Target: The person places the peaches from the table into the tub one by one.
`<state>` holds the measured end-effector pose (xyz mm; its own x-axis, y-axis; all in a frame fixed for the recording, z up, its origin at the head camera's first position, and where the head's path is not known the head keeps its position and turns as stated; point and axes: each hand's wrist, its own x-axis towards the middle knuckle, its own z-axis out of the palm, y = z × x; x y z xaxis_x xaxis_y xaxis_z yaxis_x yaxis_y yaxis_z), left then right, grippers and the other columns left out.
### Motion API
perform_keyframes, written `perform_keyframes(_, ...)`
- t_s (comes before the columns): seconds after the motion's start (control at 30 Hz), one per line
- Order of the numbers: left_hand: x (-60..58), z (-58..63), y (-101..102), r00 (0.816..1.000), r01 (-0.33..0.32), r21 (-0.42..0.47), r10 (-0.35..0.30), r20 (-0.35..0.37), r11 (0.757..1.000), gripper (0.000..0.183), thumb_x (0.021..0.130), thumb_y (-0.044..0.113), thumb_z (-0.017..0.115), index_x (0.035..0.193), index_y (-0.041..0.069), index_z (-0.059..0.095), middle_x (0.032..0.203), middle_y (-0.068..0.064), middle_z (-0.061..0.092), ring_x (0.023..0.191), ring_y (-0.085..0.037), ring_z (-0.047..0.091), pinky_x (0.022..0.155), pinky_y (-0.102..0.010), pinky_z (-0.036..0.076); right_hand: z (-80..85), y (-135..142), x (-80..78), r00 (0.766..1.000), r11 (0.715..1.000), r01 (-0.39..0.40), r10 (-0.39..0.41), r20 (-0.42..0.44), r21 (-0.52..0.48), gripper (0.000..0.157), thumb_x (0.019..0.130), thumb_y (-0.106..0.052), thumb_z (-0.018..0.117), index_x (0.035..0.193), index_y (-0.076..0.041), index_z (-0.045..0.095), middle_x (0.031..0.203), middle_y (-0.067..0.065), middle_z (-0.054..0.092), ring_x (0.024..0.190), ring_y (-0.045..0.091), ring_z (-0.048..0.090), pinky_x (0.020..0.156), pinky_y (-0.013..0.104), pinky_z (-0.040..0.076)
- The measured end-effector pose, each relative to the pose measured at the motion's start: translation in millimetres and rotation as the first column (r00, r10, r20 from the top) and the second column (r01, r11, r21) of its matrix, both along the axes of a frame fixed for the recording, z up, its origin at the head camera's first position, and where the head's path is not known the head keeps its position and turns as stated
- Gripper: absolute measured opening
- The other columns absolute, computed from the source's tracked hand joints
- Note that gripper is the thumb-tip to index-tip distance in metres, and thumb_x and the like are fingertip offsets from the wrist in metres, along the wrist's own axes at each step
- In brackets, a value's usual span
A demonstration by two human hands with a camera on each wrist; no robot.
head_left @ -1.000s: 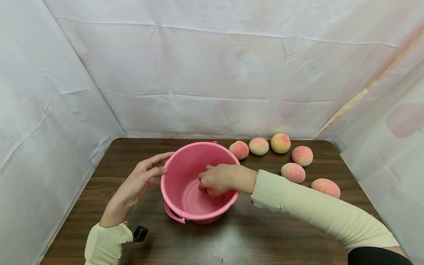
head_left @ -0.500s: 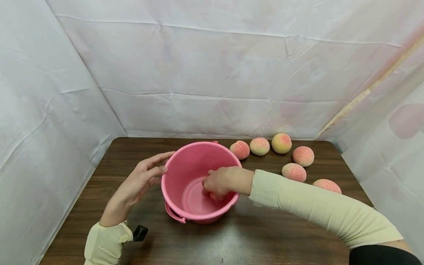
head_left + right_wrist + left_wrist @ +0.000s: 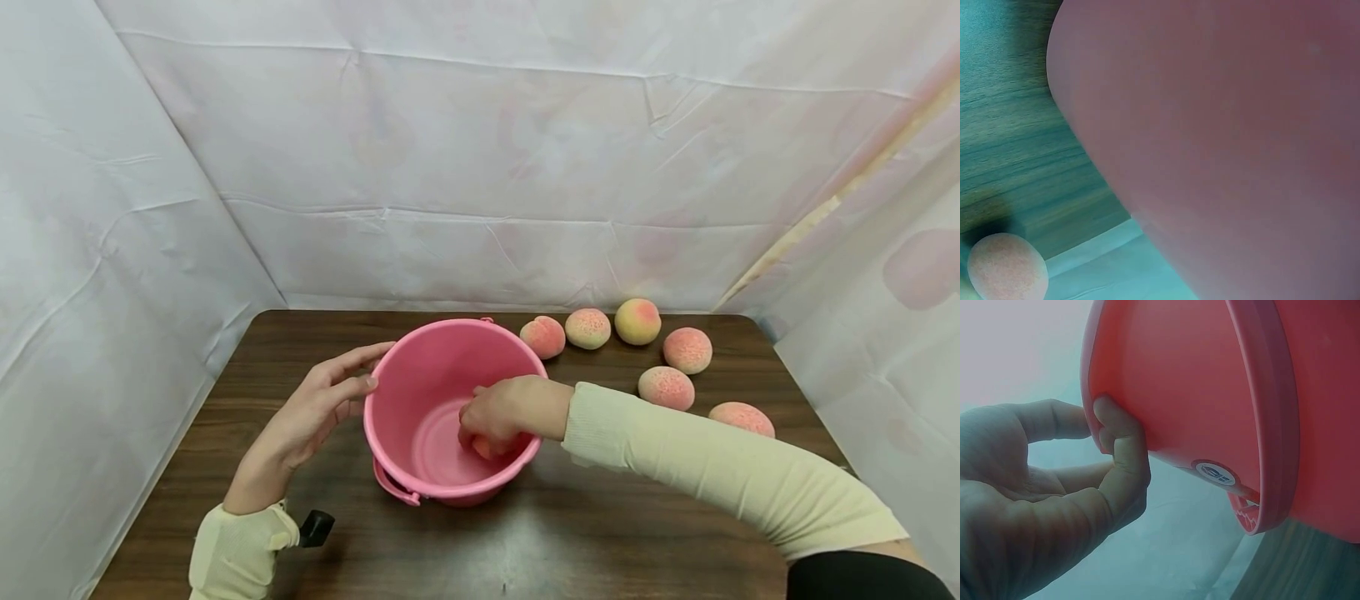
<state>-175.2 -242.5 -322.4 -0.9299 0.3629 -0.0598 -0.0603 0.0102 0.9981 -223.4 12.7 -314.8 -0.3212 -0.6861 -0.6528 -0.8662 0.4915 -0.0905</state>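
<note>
A pink bucket (image 3: 450,358) with a pink handle stands on the table, its mouth turned toward the head camera. At its left side my left hand (image 3: 315,412) grips the rim between thumb and fingers, as the left wrist view shows close up on the hand (image 3: 1041,487). My right hand (image 3: 502,408) reaches over the right rim, down inside the bucket. Its curled fingers hold a peach (image 3: 484,448), of which only a reddish patch shows below the knuckles. The right wrist view is mostly filled by the bucket wall (image 3: 1210,125), with that hand hidden.
Several peaches lie in a curve behind and right of the bucket, from a red one (image 3: 543,337) past a yellow one (image 3: 637,322) to one (image 3: 741,418) partly behind the right sleeve. White sheeting (image 3: 465,150) surrounds the dark wooden table (image 3: 600,533).
My right hand has shifted slightly right inside the bucket, and the peach under it moved with it. My left hand keeps its place on the rim.
</note>
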Motion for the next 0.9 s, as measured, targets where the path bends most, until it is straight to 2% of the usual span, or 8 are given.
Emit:
perform_keyframes(0.4,0.7,1.1,-0.7,1.000,0.007,0.000,-0.007,0.003,1.000,0.050,0.100,0.010,0.053,0.149,0.009,0.041,0.142,-0.019,0.046,0.111,-0.025,0.066,0.086,-0.039,0.061,2.2,1.8,-1.6,0.999,0.998,0.042,-0.041,0.009,-0.046,0.033,0.089,-0.027,0.069,0.122,-0.034,0.069,0.100,-0.010,0.059,0.098,0.014,0.047,0.078,0.026,0.047)
perform_keyframes(0.5,0.6,1.0,-0.5,1.000,0.008,-0.001,-0.008,0.004,1.000,0.050,0.100,0.010,0.053,0.149,0.009,0.041,0.141,-0.019,0.046,0.111,-0.025,0.066,0.086,-0.039,0.061,2.9,2.5,-2.4,0.999,0.997,0.032,-0.032,-0.001,-0.072,0.033,0.089,-0.028,0.070,0.121,-0.032,0.069,0.100,-0.011,0.059,0.099,0.013,0.047,0.078,0.025,0.048)
perform_keyframes(0.7,0.8,0.3,-0.1,1.000,0.002,0.000,-0.002,0.015,1.000,0.050,0.100,0.010,0.054,0.149,0.009,0.042,0.138,-0.017,0.047,0.108,-0.022,0.067,0.085,-0.039,0.061,4.9,3.2,-4.2,1.000,0.989,0.015,-0.017,-0.009,-0.147,0.035,0.090,-0.027,0.069,0.125,-0.031,0.067,0.115,-0.011,0.064,0.104,0.013,0.050,0.089,0.026,0.048)
perform_keyframes(0.9,1.2,0.7,-0.8,1.000,0.008,0.008,-0.008,0.021,1.000,0.050,0.100,0.011,0.053,0.148,0.009,0.042,0.136,-0.017,0.048,0.107,-0.022,0.067,0.084,-0.042,0.061,8.7,4.0,-3.5,0.995,0.972,-0.060,0.041,-0.088,-0.227,0.034,0.091,-0.028,0.067,0.126,-0.030,0.067,0.124,-0.008,0.065,0.105,0.013,0.055,0.093,0.028,0.048)
